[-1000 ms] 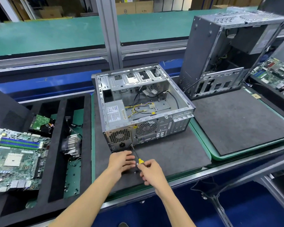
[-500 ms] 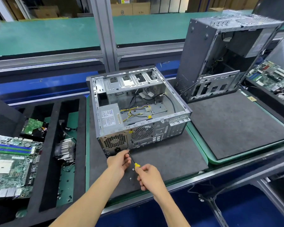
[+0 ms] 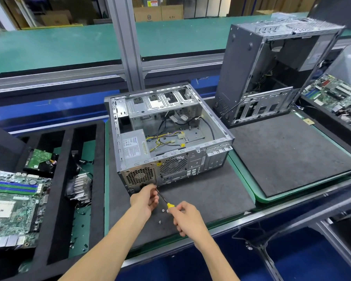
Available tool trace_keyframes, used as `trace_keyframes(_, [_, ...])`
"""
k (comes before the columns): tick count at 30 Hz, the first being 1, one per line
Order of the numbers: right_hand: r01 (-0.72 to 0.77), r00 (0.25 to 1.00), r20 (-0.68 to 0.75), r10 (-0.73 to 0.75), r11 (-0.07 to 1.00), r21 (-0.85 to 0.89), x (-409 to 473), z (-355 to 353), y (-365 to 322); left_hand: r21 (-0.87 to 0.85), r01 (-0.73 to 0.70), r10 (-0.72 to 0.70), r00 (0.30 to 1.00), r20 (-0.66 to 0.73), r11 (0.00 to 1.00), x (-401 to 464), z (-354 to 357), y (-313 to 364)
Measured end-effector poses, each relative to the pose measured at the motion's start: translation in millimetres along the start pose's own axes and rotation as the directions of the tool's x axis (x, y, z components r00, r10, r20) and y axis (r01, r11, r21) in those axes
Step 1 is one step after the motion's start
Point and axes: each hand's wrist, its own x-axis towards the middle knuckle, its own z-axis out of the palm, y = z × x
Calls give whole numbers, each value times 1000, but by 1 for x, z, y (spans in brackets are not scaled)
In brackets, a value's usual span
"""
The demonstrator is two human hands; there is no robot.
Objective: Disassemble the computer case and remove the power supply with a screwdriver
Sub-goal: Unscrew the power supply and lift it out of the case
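Here, the biggest thing in my view is the workbench (image 3: 292, 201), topped with dark foam mats. On the far right mat I see a second computer case (image 3: 249, 63) standing upright with its side open. In the middle, on the nearer mat (image 3: 201, 199), lies the computer case (image 3: 170, 136) I care about, flat on its side with the cover off and its back panel facing me. The power supply (image 3: 133, 147) sits in the near-left corner of that case, its vent grille showing at the back panel and its yellow and black wires spreading across the case floor. To the left, a foam tray (image 3: 55, 199) carries a motherboard (image 3: 10, 201), a heatsink (image 3: 79, 189) and a green drive board (image 3: 39, 159). My left hand (image 3: 144, 199) is at the lower back edge of the power supply, fingers curled round the dark shaft of the screwdriver (image 3: 166, 201) near its tip. My right hand (image 3: 187, 218) grips the yellow handle. A few loose screws (image 3: 162, 210) lie on the mat just beside both hands.
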Motion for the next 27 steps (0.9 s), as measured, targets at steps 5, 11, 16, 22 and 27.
trace_keyframes(5, [-7,1000,-20,7,1000,15,-2,-15,9,88,-22,20,1000,22,996,0,-5,2])
trace_keyframes(11, [35,992,-128,-22,994,100,2,-19,16,687,-366,235,931,281,628,-7,-23,-10])
trace_keyframes(16, [178,924,-269,-271,930,-323,5,-23,19,870,-492,420,786,453,-18,-8,-42,-14])
trace_keyframes(22, [168,847,-287,-447,738,-653,14,-25,16,804,-582,439,694,570,-124,-5,-47,-17])
trace_keyframes(27, [122,836,-299,-460,688,-716,19,-16,18,757,-633,436,643,629,-159,-6,-49,-19])
